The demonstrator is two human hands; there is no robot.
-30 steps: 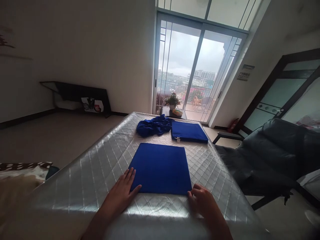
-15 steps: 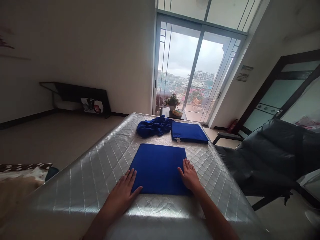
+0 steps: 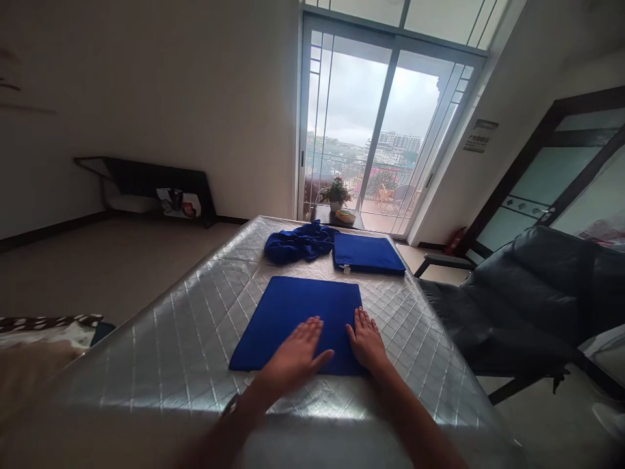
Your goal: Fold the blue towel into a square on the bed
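Note:
A flat blue folded cloth (image 3: 288, 312) lies in front of me on a table with a silver quilted cover (image 3: 195, 326). My left hand (image 3: 297, 352) is over the cloth's near middle, thumb apart from the fingers; it is slightly blurred, and whether it touches the fabric I cannot tell. My right hand (image 3: 367, 340) rests flat along the cloth's right edge, fingers stretched out. Farther back sits a second folded blue cloth (image 3: 368, 253) with a small white tag at its near edge. Beside it, on the left, is a crumpled blue cloth (image 3: 299, 242).
To the right of the table stands a black padded chair (image 3: 508, 293). Beyond the far edge, a potted plant (image 3: 336, 192) is on a small table before the glass sliding door (image 3: 351, 98). A dark rack (image 3: 156, 182) leans near the left wall.
My left hand has moved right, from the cloth's left edge to over its middle, uncovering the near left corner. My right hand stays at the right edge.

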